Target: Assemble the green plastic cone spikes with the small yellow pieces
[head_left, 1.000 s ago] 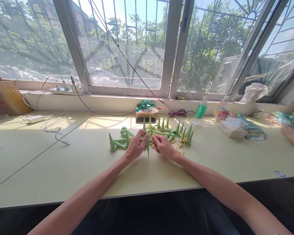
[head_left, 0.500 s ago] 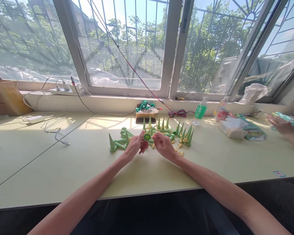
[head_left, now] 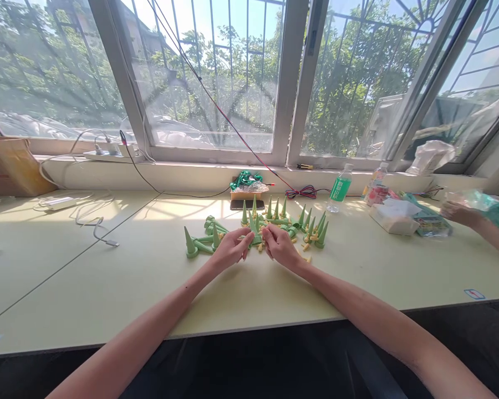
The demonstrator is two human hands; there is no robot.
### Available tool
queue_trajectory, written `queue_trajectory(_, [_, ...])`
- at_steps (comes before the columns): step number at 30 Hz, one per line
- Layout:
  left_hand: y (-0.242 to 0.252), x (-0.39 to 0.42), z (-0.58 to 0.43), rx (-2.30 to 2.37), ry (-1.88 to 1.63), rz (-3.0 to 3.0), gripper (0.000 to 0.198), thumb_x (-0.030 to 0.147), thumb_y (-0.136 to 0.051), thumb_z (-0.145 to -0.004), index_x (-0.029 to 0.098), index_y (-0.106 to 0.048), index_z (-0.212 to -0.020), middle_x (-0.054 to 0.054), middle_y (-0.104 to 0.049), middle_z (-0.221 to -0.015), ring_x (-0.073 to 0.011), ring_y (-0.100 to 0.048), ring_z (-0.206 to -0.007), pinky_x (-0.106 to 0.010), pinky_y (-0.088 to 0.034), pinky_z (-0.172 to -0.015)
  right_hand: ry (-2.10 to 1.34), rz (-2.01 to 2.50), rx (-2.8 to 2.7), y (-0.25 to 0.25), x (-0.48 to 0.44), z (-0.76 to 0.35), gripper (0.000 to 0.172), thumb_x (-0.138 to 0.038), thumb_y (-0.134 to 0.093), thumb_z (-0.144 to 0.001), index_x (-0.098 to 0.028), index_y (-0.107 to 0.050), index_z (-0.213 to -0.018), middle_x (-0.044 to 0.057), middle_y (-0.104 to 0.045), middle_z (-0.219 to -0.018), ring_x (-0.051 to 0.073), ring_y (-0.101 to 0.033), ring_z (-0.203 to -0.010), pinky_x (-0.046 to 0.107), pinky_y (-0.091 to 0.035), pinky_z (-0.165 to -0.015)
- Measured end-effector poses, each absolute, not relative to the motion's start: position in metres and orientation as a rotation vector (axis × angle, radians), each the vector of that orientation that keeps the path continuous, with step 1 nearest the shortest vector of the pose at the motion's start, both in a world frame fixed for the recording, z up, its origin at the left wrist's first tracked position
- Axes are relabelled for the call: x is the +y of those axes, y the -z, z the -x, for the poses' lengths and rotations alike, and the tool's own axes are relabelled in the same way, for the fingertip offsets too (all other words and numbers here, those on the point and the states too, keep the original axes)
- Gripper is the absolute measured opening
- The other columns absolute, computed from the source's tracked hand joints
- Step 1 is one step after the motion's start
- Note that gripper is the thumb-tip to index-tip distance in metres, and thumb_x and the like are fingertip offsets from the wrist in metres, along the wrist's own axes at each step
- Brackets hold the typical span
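Near the middle of the table, my left hand (head_left: 232, 248) pinches a green cone (head_left: 253, 226) by its base, with the tip pointing up and away. Close beside it on the right, my right hand (head_left: 279, 245) is closed at the same base; its fingertips hide whatever small part may be between them. Behind and around both hands lie several green cones, some upright like the one at the left (head_left: 190, 244) and the one at the right (head_left: 322, 235), others on their sides. Small yellow pieces (head_left: 306, 246) are scattered among them.
A phone (head_left: 247, 205) and a small box with green material (head_left: 249, 188) stand behind the cones. To the right are a bottle (head_left: 340, 189), a tissue pack (head_left: 395, 216) and another person's hand (head_left: 461, 213) by plastic bags. Cables (head_left: 95, 221) lie at the left.
The held cone has turned from showing its round open base to standing with its tip up. The other person's hand at the right has moved left.
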State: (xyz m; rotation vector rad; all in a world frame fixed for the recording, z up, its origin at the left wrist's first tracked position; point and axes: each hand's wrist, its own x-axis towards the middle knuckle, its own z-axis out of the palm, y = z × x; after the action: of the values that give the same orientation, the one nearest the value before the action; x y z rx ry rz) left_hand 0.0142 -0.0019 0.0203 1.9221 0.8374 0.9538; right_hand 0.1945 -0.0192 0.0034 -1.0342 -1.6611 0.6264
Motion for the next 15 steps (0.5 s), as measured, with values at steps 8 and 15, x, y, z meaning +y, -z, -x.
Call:
queue_trajectory(8, [-0.0148, 0.0025, -0.0162, 0.739, -1.092, -2.101, 0.027, 0.042, -0.056, -0.091, 0.016, -0.064, -0.097, -0.005, -0.060, -0.092, -0.0059, -0.052, -0.051, -0.020, -0.045, -0.045, -0.593, 1.078, -1.619, -0.0029, -0.0161, -0.1946, 0.048, -0.059, -0.042, -0.093, -0.022, -0.039, -0.063, -0.005, -0.039, -0.050, 0.010, -0.041, -0.043, 0.023, -0.031, -0.043])
queue_trajectory(15, [-0.0194, -0.0005, -0.0195, 0.930, -1.282, -2.017, 0.034, 0.050, -0.057, -0.089, 0.016, -0.060, -0.091, -0.003, -0.063, -0.082, -0.0054, -0.051, -0.045, -0.018, -0.041, -0.041, -0.566, 1.062, -1.524, -0.0044, -0.0174, -0.1911, 0.046, -0.060, -0.041, -0.093, -0.021, -0.048, -0.070, -0.005, -0.039, -0.047, 0.010, -0.040, -0.040, 0.022, -0.030, -0.041])
